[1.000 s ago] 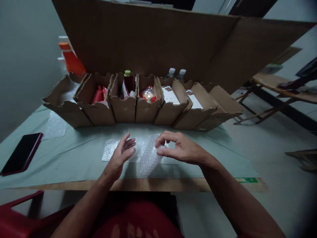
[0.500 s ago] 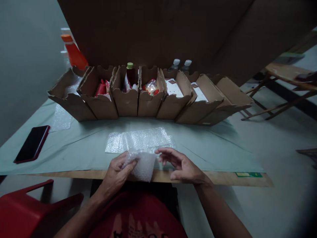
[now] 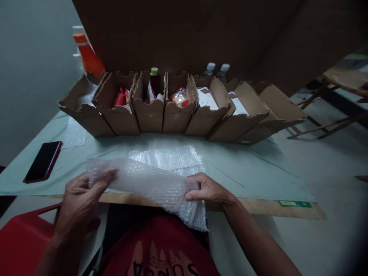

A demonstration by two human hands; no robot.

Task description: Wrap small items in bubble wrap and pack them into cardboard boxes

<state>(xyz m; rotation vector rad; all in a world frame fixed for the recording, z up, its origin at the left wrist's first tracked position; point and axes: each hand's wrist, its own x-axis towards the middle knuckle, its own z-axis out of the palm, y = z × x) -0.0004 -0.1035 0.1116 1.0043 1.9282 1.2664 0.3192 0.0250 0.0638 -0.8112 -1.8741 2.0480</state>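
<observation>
held bubblewrap [image 3: 149,180] | leftmost bin [image 3: 87,122]: clear plastic [image 3: 87,97] | second bin [image 3: 122,122]: red packets [image 3: 120,99]

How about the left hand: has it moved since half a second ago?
Yes, leftward: judged against the phone on the table, the left hand is now closer to it, gripping a strip of bubble wrap.

no longer bunched in the left hand [image 3: 82,199] alone: now spread into a long bubble wrap strip [image 3: 143,179] between both hands. pinched at the right end by the right hand [image 3: 207,188], loose half a second ago. hanging lower there, past the wooden table edge [image 3: 258,208], and hiding more of the flat bubble wrap sheets [image 3: 176,158] behind.
</observation>
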